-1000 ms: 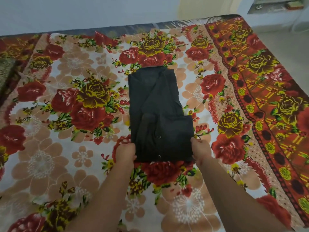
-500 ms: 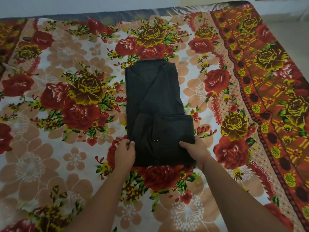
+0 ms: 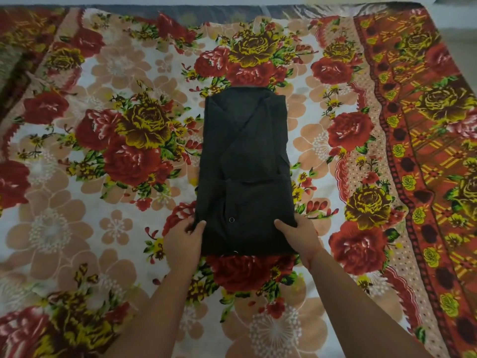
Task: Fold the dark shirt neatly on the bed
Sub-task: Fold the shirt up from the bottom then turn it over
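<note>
The dark shirt (image 3: 245, 161) lies in the middle of the bed as a long narrow rectangle, its collar at the far end. Its lower part is folded up over itself, so the near third is thicker, and two small buttons show there. My left hand (image 3: 183, 240) grips the near left edge of that folded part, thumb on top. My right hand (image 3: 299, 237) grips the near right edge the same way. Both forearms reach in from the bottom of the view.
The bed is covered by a floral sheet (image 3: 108, 228) with red and yellow roses, and a red patterned border (image 3: 423, 151) runs down its right side. A pale wall (image 3: 154, 1) stands behind the far edge. Bare floor (image 3: 462, 42) shows at the upper right.
My hands have shifted from beside the near corners onto the folded part's side edges, with thumbs now on top. The view has moved closer to the shirt.
</note>
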